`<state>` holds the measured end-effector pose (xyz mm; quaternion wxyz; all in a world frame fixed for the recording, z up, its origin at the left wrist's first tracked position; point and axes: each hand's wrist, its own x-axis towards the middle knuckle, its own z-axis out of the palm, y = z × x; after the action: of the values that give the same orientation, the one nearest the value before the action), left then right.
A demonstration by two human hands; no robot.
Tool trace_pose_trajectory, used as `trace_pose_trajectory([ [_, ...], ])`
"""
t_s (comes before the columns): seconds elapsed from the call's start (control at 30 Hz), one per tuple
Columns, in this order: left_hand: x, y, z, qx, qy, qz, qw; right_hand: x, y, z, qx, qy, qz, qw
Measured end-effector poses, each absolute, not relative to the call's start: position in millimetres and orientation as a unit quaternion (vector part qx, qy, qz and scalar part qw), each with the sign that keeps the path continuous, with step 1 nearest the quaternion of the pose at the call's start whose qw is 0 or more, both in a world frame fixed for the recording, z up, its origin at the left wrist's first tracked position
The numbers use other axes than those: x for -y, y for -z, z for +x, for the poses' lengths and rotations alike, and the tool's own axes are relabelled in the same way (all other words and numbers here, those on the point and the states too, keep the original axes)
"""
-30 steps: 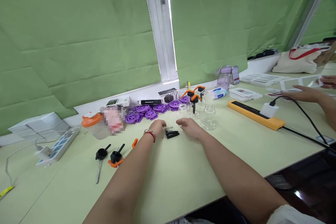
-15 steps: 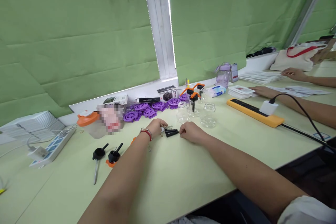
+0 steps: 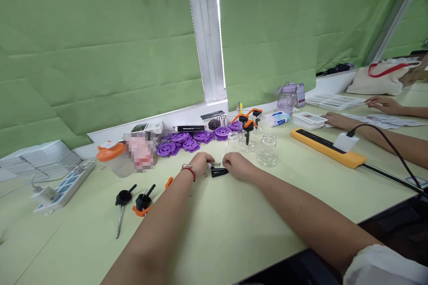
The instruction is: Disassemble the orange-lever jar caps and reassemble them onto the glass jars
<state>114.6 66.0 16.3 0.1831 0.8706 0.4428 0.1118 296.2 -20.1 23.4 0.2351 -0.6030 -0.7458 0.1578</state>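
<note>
My left hand (image 3: pixel 200 163) is closed in a pinch beside a small whitish piece (image 3: pixel 209 165); what its fingertips hold is too small to make out. Metal springs (image 3: pixel 216 164) lie between my two hands. My right hand (image 3: pixel 236 164) has curled fingers at the springs' right end, and its fingertips are hidden. Just below the springs, black plastic parts (image 3: pixel 219 172) rest on the table. Behind my right hand stand clear glass jars (image 3: pixel 267 153) and black-and-orange grinder tops with metal cranks (image 3: pixel 248 127).
Left of my forearm lie a black part with a metal crank (image 3: pixel 124 197) and a black-and-orange part (image 3: pixel 143 202). Purple wheel-shaped pieces (image 3: pixel 190 144) line the back. A yellow power strip (image 3: pixel 326 148) sits at right, near another person's hands (image 3: pixel 341 119). A white power strip (image 3: pixel 67 189) is at left.
My right hand has moved slightly left and back, from the black parts' end to the springs. My left hand stays nearly in place. The view has shifted slightly.
</note>
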Motion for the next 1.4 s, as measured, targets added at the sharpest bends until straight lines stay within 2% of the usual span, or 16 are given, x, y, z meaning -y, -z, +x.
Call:
trace_pose_trajectory([
  [0.37,-58.8,-26.5,118.0,-0.429,-0.094,0.879,0.184,-2.4,-33.9,276.2,0.807,-0.121,-0.564,0.125],
  [0.67,-56.8,-28.2,119.0,-0.427,-0.096,0.876,0.201,-6.9,-22.9,282.1,0.793,-0.182,-0.555,0.170],
  [1.0,-47.7,-37.1,121.4,-0.421,-0.077,0.878,0.216,1.9,-23.8,290.2,0.776,-0.207,-0.573,0.164],
  [1.27,-37.1,-39.7,120.0,-0.427,-0.073,0.878,0.202,10.6,-30.3,283.6,0.775,-0.156,-0.594,0.145],
  [1.4,-21.5,-58.4,106.7,-0.441,-0.089,0.873,0.188,17.6,-32.6,283.7,0.786,-0.144,-0.586,0.135],
])
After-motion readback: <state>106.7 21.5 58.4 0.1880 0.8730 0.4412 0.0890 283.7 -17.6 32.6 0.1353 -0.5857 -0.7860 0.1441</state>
